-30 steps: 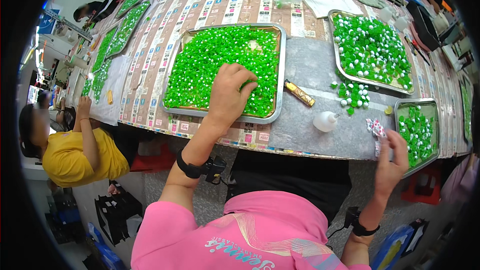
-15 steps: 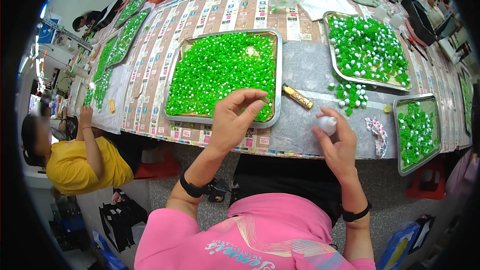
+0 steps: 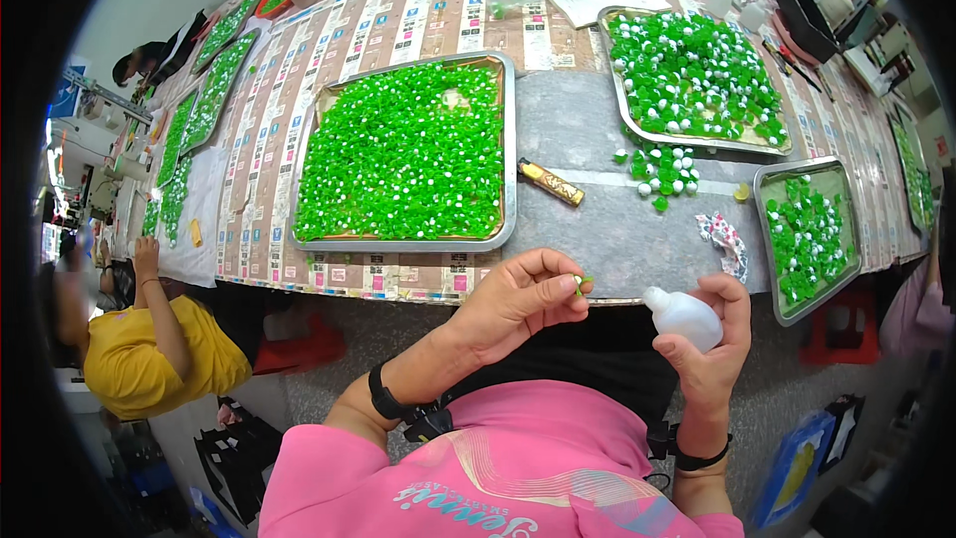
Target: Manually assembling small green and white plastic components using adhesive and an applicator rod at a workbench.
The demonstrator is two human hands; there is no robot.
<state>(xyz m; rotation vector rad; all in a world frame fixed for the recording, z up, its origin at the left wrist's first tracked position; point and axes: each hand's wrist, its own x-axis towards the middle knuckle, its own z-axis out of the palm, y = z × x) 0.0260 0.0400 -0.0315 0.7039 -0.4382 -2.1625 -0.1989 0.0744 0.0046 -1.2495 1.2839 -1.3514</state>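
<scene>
1. In the head view, the person's left hand is just past the front edge of the table, with the thumb and forefinger pinched narrow around a small green-and-white piece. The piece sticks out at the fingertips, though its exact shape is too small to make out.
2. The right hand has its thumb and fingers curled around the body of a white squeeze bottle. The bottle lies tilted on its side, its narrow nozzle turned toward the left hand. Nozzle and piece are near each other but apart. Whether the fingers are pressing the bottle cannot be told.
3. The step in hand looks like lining up bottle and piece. From this pose, the next move seems to call for a steady pinch that leaves the piece exposed, a careful aim of the nozzle, and a light grip on the soft-looking bottle.
4. Beyond the left hand stands a large tray full of similar green pieces with white dots. On the grey mat to its right lie a gold tube, a cluster of loose green-and-white pieces and a patterned fabric band.
5. Farther right are a second filled tray and, nearer the right hand, a smaller, partly filled tray.
</scene>
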